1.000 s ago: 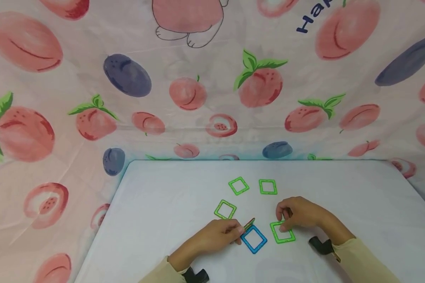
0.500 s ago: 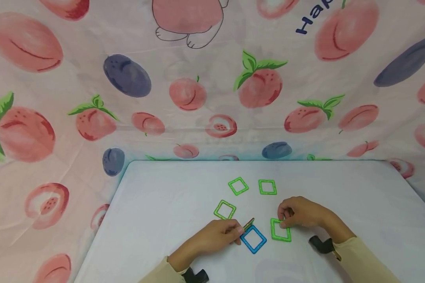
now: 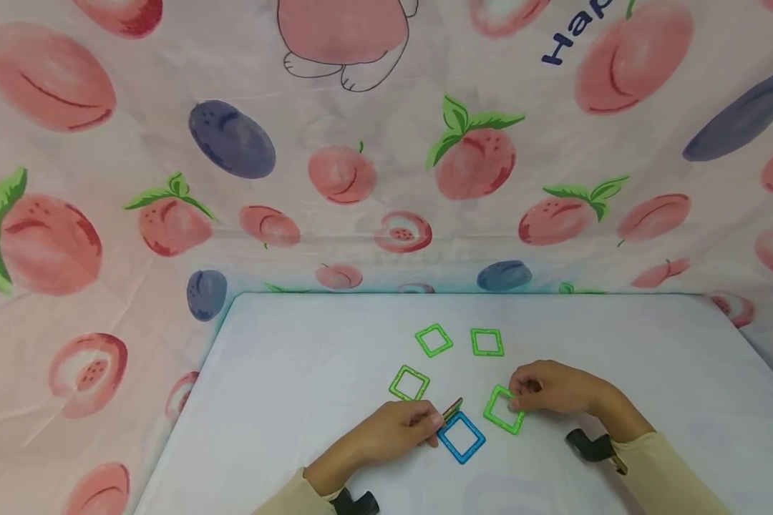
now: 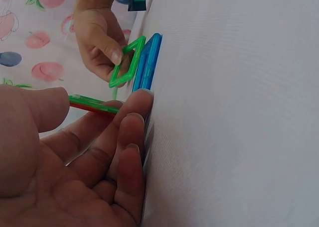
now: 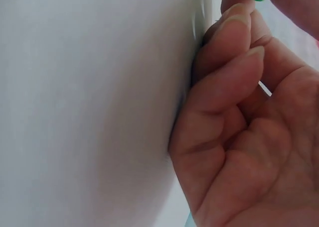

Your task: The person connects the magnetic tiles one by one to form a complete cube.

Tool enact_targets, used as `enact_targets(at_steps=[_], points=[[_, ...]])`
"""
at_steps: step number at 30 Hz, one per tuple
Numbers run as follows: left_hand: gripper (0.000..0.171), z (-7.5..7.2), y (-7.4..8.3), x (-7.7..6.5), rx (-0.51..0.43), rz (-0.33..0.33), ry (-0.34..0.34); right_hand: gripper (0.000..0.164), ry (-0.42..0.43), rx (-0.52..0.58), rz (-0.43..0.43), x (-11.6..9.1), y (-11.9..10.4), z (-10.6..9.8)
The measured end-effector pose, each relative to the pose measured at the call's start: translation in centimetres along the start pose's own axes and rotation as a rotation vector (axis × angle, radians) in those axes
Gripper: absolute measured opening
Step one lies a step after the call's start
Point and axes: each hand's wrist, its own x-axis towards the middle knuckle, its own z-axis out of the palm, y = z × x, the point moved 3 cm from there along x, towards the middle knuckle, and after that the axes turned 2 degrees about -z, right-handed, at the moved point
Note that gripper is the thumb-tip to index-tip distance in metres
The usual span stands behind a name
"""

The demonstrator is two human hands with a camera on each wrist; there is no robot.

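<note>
My left hand (image 3: 399, 429) pinches a thin green-and-red magnetic tile (image 4: 92, 103), seen edge-on and tilted up, between thumb and forefinger. Right beside it a blue square magnetic tile frame (image 3: 473, 451) lies on the table, one corner near the left fingertips. My right hand (image 3: 554, 386) grips a green square tile frame (image 3: 499, 424) by its right edge with thumb and fingers, to the right of the blue one. In the left wrist view this green frame is tilted and overlaps the blue frame. The right wrist view shows only a bit of green at its top edge.
Three more green square frames lie farther back on the white table (image 3: 296, 372): one at left (image 3: 396, 377), one behind it (image 3: 423, 347) and one at right (image 3: 487, 353). A fruit-printed cloth (image 3: 361, 107) hangs behind. Each wrist wears a black camera mount (image 3: 589, 447).
The right hand has turned the green frame and shifted it slightly back and to the left, so it now sits cornerwise. The left hand and the blue frame hold their place.
</note>
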Motion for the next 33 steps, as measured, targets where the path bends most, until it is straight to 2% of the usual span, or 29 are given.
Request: enact_targets(at_steps=[10,14,23,33], points=[[0.032,0.1,0.0,0.0,0.003,-0.006,0.000,0.021,-0.021,0.209,0.060,0.0,0.4,0.3],[0.032,0.0,0.0,0.1,-0.009,-0.003,-0.004,0.024,-0.006,0.228,0.094,-0.1,0.3,0.3],[0.032,0.0,-0.2,0.1,-0.011,0.001,0.002,0.027,-0.004,0.285,0.078,-0.3,-1.0,0.6],[0.032,0.1,-0.2,0.1,-0.008,-0.001,-0.001,0.030,0.037,0.340,0.092,-0.1,-2.0,1.7]])
